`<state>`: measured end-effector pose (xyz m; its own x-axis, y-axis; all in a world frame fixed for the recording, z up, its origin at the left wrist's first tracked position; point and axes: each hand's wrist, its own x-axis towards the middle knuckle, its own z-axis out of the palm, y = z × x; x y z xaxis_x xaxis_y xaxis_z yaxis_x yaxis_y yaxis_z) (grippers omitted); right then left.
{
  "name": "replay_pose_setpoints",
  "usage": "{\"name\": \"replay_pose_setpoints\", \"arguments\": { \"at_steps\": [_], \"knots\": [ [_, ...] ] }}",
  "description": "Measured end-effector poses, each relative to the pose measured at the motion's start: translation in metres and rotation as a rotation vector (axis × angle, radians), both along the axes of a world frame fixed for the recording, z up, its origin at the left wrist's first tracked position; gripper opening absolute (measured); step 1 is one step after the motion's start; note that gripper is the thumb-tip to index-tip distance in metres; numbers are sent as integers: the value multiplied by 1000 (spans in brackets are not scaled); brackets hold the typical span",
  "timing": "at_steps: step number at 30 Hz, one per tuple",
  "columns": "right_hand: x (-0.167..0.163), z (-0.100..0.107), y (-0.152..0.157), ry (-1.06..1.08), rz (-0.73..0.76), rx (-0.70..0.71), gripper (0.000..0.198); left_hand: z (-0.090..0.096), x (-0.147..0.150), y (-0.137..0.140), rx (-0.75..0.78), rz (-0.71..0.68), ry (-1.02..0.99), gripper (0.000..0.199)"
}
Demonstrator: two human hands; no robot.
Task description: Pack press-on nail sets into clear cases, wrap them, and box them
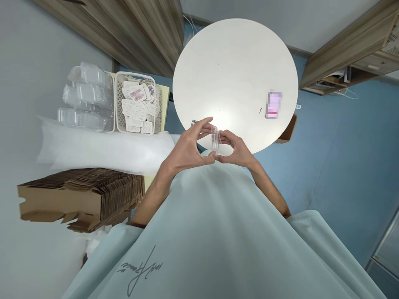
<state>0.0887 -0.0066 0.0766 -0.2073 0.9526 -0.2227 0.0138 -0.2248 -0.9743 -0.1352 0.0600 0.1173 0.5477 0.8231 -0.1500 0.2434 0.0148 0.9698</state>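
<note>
Between both hands, over the near edge of the round white table (230,54), is a small clear plastic box (215,139). My left hand (192,145) grips its left side, thumb at the near end and fingers at the far end. On the right side my right hand (234,147) holds the same box, thumb low and fingertips behind it. What the box contains is too small to tell. A few small dark, shiny pieces (193,122) lie on the table just beyond my left hand.
To the left stands a white basket (158,112) of printed cards, beside stacked clear plastic containers (90,95). White sheets (102,145) and folded brown cardboard boxes (77,199) lie nearer. A blurred pink-purple rectangle (273,104) is on the table's right, and a brown box (287,131) sits below its edge.
</note>
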Motion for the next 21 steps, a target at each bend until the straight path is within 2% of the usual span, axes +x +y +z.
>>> {"name": "replay_pose_setpoints", "arguments": {
  "at_steps": [3,6,10,13,17,19,21],
  "knots": [
    [-2,2,-2,-7,3,-11,73,-2,0,-2,-13,39,-24,100],
    [-5,5,-3,-11,16,-16,76,-4,-3,1,-81,51,-93,105],
    [-13,5,-4,-42,-132,48,88,-9,-7,5,-204,142,-198,108],
    [-22,3,-2,-101,-262,69,98,-15,-5,1,-306,230,-210,91],
    [-34,2,3,-112,-348,89,108,-21,5,-12,-578,292,-265,59],
    [-38,4,4,-97,-358,82,113,-21,10,-18,-685,361,-331,55],
    [-39,5,3,-88,-347,62,119,-21,13,-21,-716,436,-363,56]
  ]
}}
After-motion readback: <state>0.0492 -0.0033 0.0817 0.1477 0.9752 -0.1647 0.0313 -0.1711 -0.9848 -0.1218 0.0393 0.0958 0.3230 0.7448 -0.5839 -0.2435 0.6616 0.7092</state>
